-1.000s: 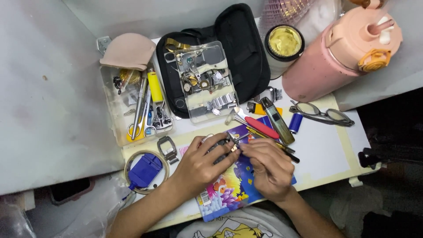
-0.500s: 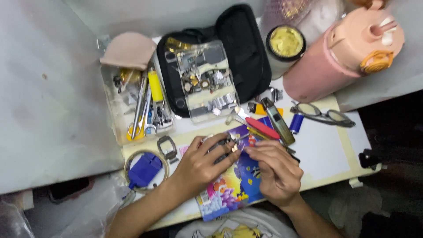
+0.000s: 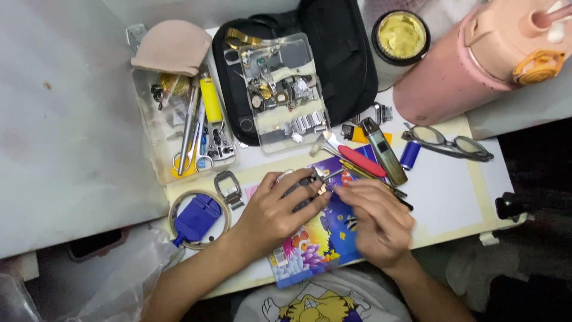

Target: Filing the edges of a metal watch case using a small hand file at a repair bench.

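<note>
Worktop point(image 3: 453, 197), white and tape-edged, carries the whole spread. Pink flask point(image 3: 471, 65) lies across the far right corner, a gold-lidded jar point(image 3: 402, 37) just beside it. Black case point(image 3: 333, 53) stands open at the far middle, with a clear parts box point(image 3: 286, 89) of small metal pieces resting on it. A clear tool tray point(image 3: 185, 131) sits to the left, holding scissors, tweezers and a yellow lighter; a beige pouch point(image 3: 171, 46) rests on its far edge. Colourful booklet point(image 3: 322, 238) lies under both hands. Blue tool in a ring point(image 3: 199, 217) sits near the left forearm. Spectacles point(image 3: 447, 143) lie right of centre, well apart from the hands. Red-handled tool point(image 3: 360, 160) and a grey pen-shaped device point(image 3: 386, 152) lie just beyond the fingers.

Left hand point(image 3: 274, 211) is closed round a small dark metal piece point(image 3: 307, 182), fingers curled over it above the booklet's far edge. Right hand point(image 3: 375, 220) has its fingertips pinched together at that same piece; whether they hold a fine tool cannot be told, as the thing is too small to make out.

Change over the last second: the right hand has drawn slightly nearer the body and its fingertips have closed in on the piece, while the left hand has held its place. Judgement: close work on the piece continues, the item remaining in the left hand over the booklet.
</note>
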